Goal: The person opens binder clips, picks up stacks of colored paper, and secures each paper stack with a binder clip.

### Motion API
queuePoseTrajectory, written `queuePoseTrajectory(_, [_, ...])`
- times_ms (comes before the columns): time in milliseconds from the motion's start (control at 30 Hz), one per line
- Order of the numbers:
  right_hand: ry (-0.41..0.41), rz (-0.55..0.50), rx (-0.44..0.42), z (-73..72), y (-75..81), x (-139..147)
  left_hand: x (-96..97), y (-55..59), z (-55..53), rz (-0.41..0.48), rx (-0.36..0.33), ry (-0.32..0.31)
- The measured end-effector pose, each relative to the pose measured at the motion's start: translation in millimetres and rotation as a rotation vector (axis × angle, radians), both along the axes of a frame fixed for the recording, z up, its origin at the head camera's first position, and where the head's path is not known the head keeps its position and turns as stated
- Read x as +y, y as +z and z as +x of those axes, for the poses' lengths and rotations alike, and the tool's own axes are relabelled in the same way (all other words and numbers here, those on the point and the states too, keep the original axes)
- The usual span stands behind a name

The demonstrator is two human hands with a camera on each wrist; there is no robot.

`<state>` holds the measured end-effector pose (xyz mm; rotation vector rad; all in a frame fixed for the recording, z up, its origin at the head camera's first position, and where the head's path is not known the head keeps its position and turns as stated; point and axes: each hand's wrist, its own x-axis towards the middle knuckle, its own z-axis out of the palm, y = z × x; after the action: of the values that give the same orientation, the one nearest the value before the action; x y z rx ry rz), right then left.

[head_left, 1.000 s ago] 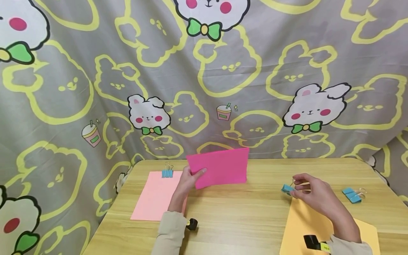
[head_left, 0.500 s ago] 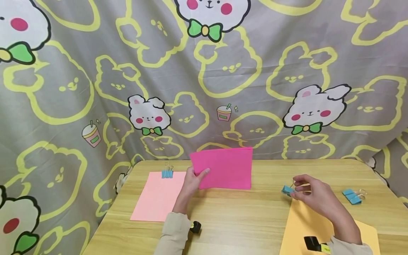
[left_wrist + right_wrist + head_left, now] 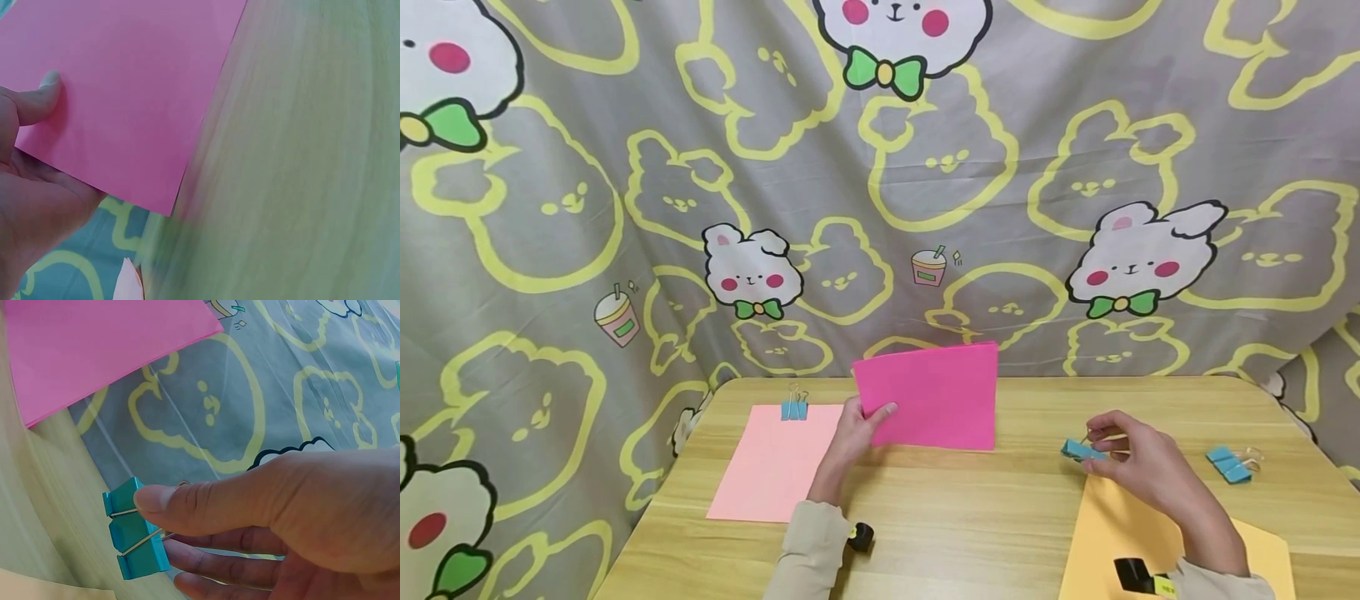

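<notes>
At the centre of the head view, the left hand (image 3: pixel 853 433), partly hidden behind, holds the magenta paper (image 3: pixel 932 398) nearly upright; at lower right, the right hand (image 3: pixel 1138 458) pinches one blue clip (image 3: pixel 1079 450), partly covered; the yellow paper (image 3: pixel 1123 529) is cut by the bottom edge; the wooden table (image 3: pixel 962 517) shows between hands

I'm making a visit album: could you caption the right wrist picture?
Right hand pinching a blue clip, with pink paper and a cartoon-print curtain beyond.
</notes>
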<state>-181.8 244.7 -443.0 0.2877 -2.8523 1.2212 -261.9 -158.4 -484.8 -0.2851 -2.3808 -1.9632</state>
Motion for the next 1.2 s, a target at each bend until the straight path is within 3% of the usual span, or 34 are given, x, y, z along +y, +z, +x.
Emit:
queuePoseTrajectory(233, [0.002, -0.009, -0.011, -0.5, -2.0, -1.4, 0.1, -1.6, 1.7, -0.032, -0.013, -0.006])
queuePoseTrajectory(433, [0.031, 0.026, 0.008, -2.4, -4.5, -1.5, 0.6, -1.8, 3.8, -0.063, -0.027, 0.041])
queuePoseTrajectory(633, [0.022, 0.028, 0.012, -4.6, -6.1, -2.0, -3.0, -0.9, 3.0, -0.017, -0.085, 0.081])
queuePoseTrajectory(900, [-0.020, 0.000, -0.026, -3.1, -4.4, -3.6, -6.0, 2.2, 2.8, 0.020, -0.072, 0.029])
queuePoseTrajectory(1033, [-0.041, -0.004, -0.006, -2.0, -3.3, -4.5, -6.7, 1.9, 1.9, 0.065, -0.080, -0.006])
queuePoseTrajectory(1200, [-0.060, -0.051, 0.051, -1.8, -3.4, -6.3, -7.7, 3.3, 2.7, 0.111, -0.103, -0.102])
